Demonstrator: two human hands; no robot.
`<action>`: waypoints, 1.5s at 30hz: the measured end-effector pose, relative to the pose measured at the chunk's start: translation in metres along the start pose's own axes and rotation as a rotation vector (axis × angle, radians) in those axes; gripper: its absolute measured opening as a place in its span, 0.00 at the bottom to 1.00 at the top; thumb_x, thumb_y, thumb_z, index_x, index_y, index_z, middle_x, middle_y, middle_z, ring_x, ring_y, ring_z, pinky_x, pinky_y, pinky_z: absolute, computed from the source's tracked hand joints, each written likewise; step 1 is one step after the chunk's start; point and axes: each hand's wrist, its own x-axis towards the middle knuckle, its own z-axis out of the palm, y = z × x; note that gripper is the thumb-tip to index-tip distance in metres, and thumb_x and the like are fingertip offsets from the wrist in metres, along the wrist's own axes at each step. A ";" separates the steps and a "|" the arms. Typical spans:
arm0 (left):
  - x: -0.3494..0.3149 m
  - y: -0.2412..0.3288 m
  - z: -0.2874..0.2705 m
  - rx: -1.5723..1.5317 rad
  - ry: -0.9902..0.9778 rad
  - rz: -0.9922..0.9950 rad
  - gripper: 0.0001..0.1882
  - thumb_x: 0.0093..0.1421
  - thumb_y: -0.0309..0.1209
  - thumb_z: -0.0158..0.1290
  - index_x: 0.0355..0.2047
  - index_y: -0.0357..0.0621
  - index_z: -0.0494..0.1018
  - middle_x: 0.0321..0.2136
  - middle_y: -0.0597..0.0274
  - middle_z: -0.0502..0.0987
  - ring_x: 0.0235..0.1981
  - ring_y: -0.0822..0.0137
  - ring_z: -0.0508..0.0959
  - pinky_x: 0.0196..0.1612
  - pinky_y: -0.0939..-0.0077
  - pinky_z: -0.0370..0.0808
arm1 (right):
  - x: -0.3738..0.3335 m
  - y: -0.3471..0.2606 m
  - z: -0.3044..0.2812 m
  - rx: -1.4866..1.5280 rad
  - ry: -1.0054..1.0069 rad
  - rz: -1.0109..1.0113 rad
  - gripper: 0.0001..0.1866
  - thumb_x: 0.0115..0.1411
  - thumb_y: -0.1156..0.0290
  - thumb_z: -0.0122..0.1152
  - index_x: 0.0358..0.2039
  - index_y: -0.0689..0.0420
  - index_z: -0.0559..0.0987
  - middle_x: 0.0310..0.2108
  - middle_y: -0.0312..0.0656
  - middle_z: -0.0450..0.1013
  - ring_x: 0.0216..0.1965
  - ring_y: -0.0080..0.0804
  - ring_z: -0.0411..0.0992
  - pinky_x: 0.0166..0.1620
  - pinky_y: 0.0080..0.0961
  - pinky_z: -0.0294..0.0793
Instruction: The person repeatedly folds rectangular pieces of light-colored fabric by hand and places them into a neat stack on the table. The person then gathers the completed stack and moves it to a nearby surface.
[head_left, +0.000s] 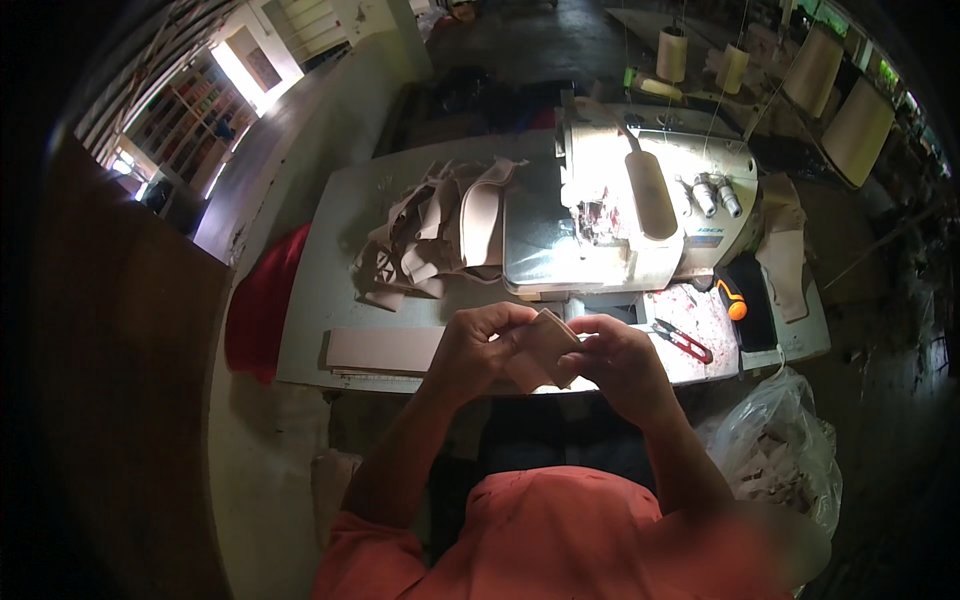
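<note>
Both hands hold a small folded piece of beige fabric (545,352) above the table's front edge, before the sewing machine (640,200). My left hand (478,345) pinches its upper left side between thumb and fingers. On its right edge my right hand (622,365) is closed, thumb in front. Under the lit machine head the needle area is too bright to make out. Left of the machine lies a loose pile of sewn beige fabric pieces (480,220). A flat stack of beige fabric strips (385,348) rests by the front edge, next to my left wrist.
Red-handled thread snips (684,342) lie right of my right hand, near an orange-and-black tool (733,298). A clear plastic bag of scraps (785,460) hangs at the table's right front. Thread cones (812,75) stand behind the machine. Red cloth (265,310) is at the left edge.
</note>
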 end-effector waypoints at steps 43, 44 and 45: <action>0.096 -0.023 0.022 0.849 0.147 0.758 0.07 0.42 0.20 0.49 0.25 0.34 0.69 0.27 0.52 0.70 0.30 0.56 0.71 0.34 0.66 0.68 | 0.050 0.056 -0.006 0.410 0.367 -0.011 0.10 0.54 0.78 0.49 0.37 0.67 0.71 0.31 0.44 0.71 0.27 0.25 0.70 0.33 0.20 0.72; 0.087 -0.025 0.025 0.811 0.108 0.723 0.08 0.44 0.21 0.48 0.27 0.34 0.68 0.29 0.52 0.70 0.34 0.56 0.70 0.39 0.65 0.67 | 0.051 0.056 -0.006 0.394 0.366 -0.013 0.10 0.54 0.78 0.49 0.37 0.67 0.71 0.30 0.45 0.71 0.27 0.25 0.70 0.33 0.20 0.72; 0.081 -0.026 0.027 0.772 0.080 0.686 0.09 0.45 0.22 0.46 0.29 0.34 0.68 0.32 0.51 0.70 0.37 0.56 0.70 0.43 0.65 0.65 | 0.052 0.054 -0.006 0.395 0.361 -0.007 0.10 0.54 0.78 0.48 0.37 0.67 0.70 0.30 0.45 0.71 0.27 0.25 0.70 0.33 0.20 0.72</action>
